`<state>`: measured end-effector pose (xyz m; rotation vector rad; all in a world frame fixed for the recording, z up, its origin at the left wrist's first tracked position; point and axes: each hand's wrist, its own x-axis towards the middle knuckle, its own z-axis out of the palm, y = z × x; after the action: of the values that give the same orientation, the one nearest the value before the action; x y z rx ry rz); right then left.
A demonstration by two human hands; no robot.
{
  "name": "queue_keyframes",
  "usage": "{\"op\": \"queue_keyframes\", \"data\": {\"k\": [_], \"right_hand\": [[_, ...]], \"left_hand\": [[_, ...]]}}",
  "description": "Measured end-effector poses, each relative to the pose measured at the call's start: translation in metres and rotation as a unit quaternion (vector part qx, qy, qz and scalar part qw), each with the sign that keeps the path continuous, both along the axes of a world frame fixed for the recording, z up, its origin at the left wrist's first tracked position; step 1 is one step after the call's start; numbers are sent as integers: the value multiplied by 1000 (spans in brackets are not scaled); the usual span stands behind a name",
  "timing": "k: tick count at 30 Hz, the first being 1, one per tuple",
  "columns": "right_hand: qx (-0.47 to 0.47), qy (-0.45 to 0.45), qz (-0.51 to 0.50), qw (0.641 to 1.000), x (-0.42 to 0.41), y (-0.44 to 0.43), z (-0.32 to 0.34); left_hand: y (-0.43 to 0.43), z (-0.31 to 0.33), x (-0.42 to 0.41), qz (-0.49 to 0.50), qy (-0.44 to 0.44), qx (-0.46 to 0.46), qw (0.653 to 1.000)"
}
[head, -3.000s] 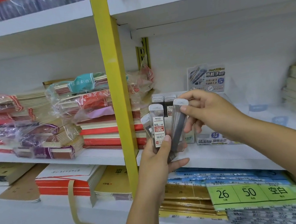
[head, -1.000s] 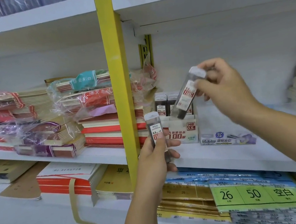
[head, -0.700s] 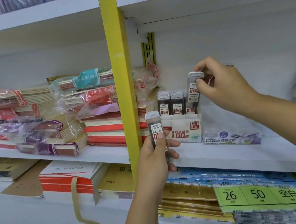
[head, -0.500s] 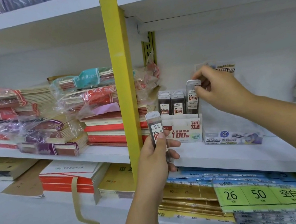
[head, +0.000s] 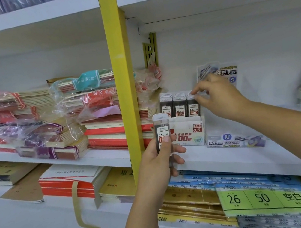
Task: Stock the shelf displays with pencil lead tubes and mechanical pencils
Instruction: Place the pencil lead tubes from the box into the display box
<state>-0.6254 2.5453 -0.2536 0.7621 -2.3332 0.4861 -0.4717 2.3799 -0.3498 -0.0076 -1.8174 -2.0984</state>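
One pencil lead tube stands upright in your left hand, fingers curled round it, at the shelf front edge. Your right hand, blurred, reaches the rightmost tube in the display box; whether it pinches, I cannot tell.

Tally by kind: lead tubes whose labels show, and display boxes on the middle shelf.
Lead tubes, label showing: 4 (3 in HB 0.5 box, 1 in left hand)
Display boxes: 2 (HB 0.5 box, 0.7 2B box)
Total: 6

Bare forearms, left hand, right hand.
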Motion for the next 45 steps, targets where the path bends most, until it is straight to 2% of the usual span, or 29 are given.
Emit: {"op": "queue_keyframes", "data": {"k": [4, 6, 7, 10, 12, 14, 16, 18, 19, 22, 25, 31, 32, 35, 37, 43, 45], "right_hand": [[11, 19, -22, 1000, 16, -2, 0], [-20, 46, 13, 999, 35, -5, -1], [-45, 29, 53, 997, 48, -8, -2], [-103, -167, 200, 960, 86, -24, -6], [-98, -244, 243, 934, 96, -32, -11], [-128, -239, 251, 929, 98, -35, -10], [-217, -193, 232, 929, 93, -33, 0], [-294, -122, 215, 923, 84, -29, 14], [-294, -84, 207, 929, 79, -29, 20], [-185, -38, 168, 967, 62, -36, 22], [-90, -33, 139, 986, 48, -47, 9], [-35, -45, 103, 993, 27, -59, 4], [-16, -27, 95, 995, 25, -60, 4], [54, 100, 56, 992, 19, -63, 3], [62, 136, 36, 988, 16, -64, 3], [119, 98, 1, 988, 20, -61, 3], [99, 85, 16, 991, 32, -53, 3]], "left_hand": [[0, 0, 2, -18, -5, 7, 1000], [-1, 0, 3, -22, -4, 3, 1000], [-1, 1, 3, -23, -4, -4, 1000], [-1, 2, 4, -26, 2, -22, 999], [0, 2, 4, -27, 7, -24, 999], [0, 1, 4, -3, 17, -29, 999], [-1, -2, 1, 58, 35, -60, 996], [-5, -7, -3, 140, 53, -138, 979], [-7, -10, -4, 173, 62, -195, 963], [-6, -15, -8, 207, 97, -355, 906], [-1, -20, -12, 197, 107, -427, 876], [-3, -26, -18, 196, 108, -455, 862], [-4, -26, -18, 197, 108, -457, 861], [-5, -27, -19, 198, 109, -457, 860], [-5, -27, -20, 195, 111, -455, 862], [-5, -27, -19, 186, 118, -451, 865], [-2, -26, -14, 180, 120, -452, 866]]}}
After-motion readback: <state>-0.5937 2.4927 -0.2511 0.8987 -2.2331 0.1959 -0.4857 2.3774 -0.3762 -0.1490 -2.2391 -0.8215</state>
